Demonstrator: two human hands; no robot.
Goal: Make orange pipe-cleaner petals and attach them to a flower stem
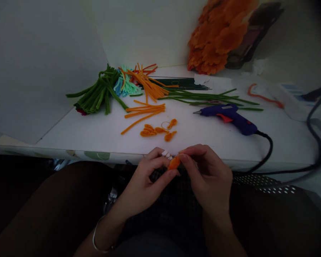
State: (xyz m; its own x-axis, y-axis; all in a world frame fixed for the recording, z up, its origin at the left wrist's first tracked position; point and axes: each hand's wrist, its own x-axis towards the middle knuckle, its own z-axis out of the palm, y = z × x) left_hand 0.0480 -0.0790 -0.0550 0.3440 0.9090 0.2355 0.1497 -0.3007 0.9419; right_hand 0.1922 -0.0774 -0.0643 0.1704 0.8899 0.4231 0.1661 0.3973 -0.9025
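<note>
Between my two hands, just past the table's front edge, is a small orange pipe cleaner petal [174,163]. My left hand [147,180] pinches it between thumb and fingers, and something white wraps one of those fingers. From the other side, thumb and fingertips of my right hand [210,175] grip the petal's upper end. Several finished-looking orange loops [149,130] lie on the table beyond my hands. Behind them are loose orange pipe cleaners [144,110] and a fanned orange bunch [149,85].
A blue glue gun [230,116] with a black cord [269,150] lies at the right. Green pipe cleaners [98,91] are bundled at the left, beside a pale turquoise bunch [127,84]. Long green stems [203,96] stretch across the back. Orange flowers [216,39] stand behind.
</note>
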